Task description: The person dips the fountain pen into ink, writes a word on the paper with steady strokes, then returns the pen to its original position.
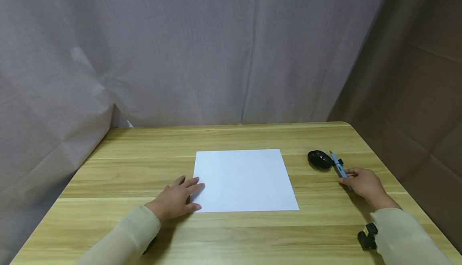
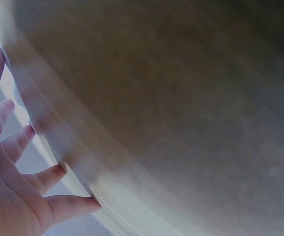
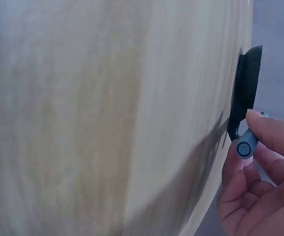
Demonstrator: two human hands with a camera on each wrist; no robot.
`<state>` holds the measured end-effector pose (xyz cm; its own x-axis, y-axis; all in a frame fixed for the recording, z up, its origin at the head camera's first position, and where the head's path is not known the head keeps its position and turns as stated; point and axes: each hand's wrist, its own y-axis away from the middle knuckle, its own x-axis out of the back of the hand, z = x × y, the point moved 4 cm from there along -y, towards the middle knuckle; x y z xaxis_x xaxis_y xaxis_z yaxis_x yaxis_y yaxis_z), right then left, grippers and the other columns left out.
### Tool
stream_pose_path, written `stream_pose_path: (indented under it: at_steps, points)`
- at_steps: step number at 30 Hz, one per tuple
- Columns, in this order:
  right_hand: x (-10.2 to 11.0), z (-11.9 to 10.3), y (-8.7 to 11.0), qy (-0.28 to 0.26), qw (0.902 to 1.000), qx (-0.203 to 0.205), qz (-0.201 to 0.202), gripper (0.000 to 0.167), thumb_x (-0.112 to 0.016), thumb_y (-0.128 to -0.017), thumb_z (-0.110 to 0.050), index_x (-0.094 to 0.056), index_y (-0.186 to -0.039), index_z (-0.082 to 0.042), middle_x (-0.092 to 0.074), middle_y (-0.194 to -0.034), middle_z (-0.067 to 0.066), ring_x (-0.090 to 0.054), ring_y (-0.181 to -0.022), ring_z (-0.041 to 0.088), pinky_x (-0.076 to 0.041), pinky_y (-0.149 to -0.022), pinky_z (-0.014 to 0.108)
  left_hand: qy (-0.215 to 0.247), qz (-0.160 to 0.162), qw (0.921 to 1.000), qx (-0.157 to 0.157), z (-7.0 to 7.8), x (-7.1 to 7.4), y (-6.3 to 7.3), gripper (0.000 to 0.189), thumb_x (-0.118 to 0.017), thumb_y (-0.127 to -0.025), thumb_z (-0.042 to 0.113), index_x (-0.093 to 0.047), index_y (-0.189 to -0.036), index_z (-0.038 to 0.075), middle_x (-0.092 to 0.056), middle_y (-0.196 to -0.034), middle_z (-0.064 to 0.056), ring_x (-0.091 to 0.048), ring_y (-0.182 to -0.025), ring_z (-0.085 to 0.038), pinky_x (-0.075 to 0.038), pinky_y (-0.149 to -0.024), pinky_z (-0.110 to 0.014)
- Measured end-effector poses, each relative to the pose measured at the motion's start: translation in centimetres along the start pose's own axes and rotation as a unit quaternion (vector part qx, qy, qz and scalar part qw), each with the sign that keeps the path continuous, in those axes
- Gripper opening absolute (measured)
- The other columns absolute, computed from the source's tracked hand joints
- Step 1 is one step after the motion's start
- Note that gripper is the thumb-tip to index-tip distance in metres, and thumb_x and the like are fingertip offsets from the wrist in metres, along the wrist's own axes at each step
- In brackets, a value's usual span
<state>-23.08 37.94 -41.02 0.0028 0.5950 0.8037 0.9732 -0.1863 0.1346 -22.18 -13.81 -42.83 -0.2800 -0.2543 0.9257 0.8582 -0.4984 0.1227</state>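
Observation:
A white sheet of paper (image 1: 245, 181) lies on the wooden table. My left hand (image 1: 177, 200) rests with spread fingers on the sheet's left edge, its fingertips (image 2: 85, 202) pressing down there. Off to the right, my right hand (image 1: 364, 185) pinches a light blue pen (image 1: 340, 168) near its rear end, between thumb and fingers. The pen's dark tip points away from me. Close beside it sits a glossy black rounded pen holder (image 1: 319, 159), with a small black part reaching to the pen. In the right wrist view the pen's round end (image 3: 244, 149) faces the camera.
The wooden table (image 1: 252, 237) has its far edge against a grey cloth curtain (image 1: 216, 56). A darker brown cloth (image 1: 418, 96) hangs along the right side. Black wrist devices show under both sleeves, one of them the right wrist camera (image 1: 367, 237).

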Motion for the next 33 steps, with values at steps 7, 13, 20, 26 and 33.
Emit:
stream_pose_path:
  at_steps: [7, 13, 20, 26, 33]
  points:
    - [0.1, -0.4, 0.2, 0.008, 0.9997, 0.019, -0.009, 0.051, -0.063, -0.092, -0.021, -0.05, -0.122, 0.018, -0.056, -0.11, 0.036, -0.06, -0.084, 0.034, -0.049, -0.064, 0.038, -0.001, 0.0, 1.0, 0.001, -0.1, 0.0, -0.1, 0.063, -0.066, -0.089, 0.045, -0.048, -0.144, 0.021, -0.037, -0.153, -0.006, -0.024, -0.14, -0.048, -0.028, -0.092, -0.078]
    - [0.2, -1.0, 0.5, 0.01, 0.9993, 0.034, -0.012, 0.046, -0.061, -0.093, -0.019, -0.052, -0.122, 0.017, -0.061, -0.107, 0.032, -0.061, -0.083, 0.031, -0.048, -0.062, 0.034, -0.001, -0.003, 1.0, 0.002, -0.1, 0.0, -0.1, 0.063, -0.065, -0.09, 0.046, -0.047, -0.144, 0.02, -0.036, -0.154, -0.006, -0.024, -0.14, -0.048, -0.027, -0.092, -0.079]
    - [0.5, -1.8, 0.6, 0.014, 0.999, 0.042, -0.008, 0.045, -0.061, -0.094, -0.018, -0.054, -0.12, 0.017, -0.063, -0.106, 0.032, -0.06, -0.082, 0.031, -0.046, -0.061, 0.034, -0.001, -0.001, 1.0, -0.001, -0.1, 0.0, -0.1, 0.062, -0.064, -0.09, 0.046, -0.048, -0.144, 0.02, -0.036, -0.154, -0.006, -0.024, -0.139, -0.048, -0.027, -0.092, -0.079]
    - [0.4, -2.2, 0.6, 0.011, 0.9991, 0.042, -0.004, 0.039, -0.061, -0.093, -0.016, -0.056, -0.116, 0.016, -0.064, -0.1, 0.028, -0.055, -0.072, 0.024, -0.043, -0.058, 0.033, -0.002, -0.001, 1.0, -0.002, -0.2, 0.0, -0.1, 0.061, -0.064, -0.09, 0.046, -0.049, -0.143, 0.019, -0.036, -0.154, -0.006, -0.024, -0.139, -0.048, -0.028, -0.092, -0.079]
    - [0.6, -2.6, 0.4, 0.031, 0.9978, 0.06, 0.002, 0.038, -0.064, -0.092, -0.015, -0.058, -0.113, 0.016, -0.064, -0.103, 0.03, -0.055, -0.072, 0.022, -0.041, -0.057, 0.033, -0.001, -0.007, 1.0, 0.001, -0.3, -0.1, -0.2, 0.062, -0.063, -0.091, 0.047, -0.047, -0.144, 0.02, -0.034, -0.155, -0.004, -0.023, -0.14, -0.048, -0.027, -0.093, -0.079]
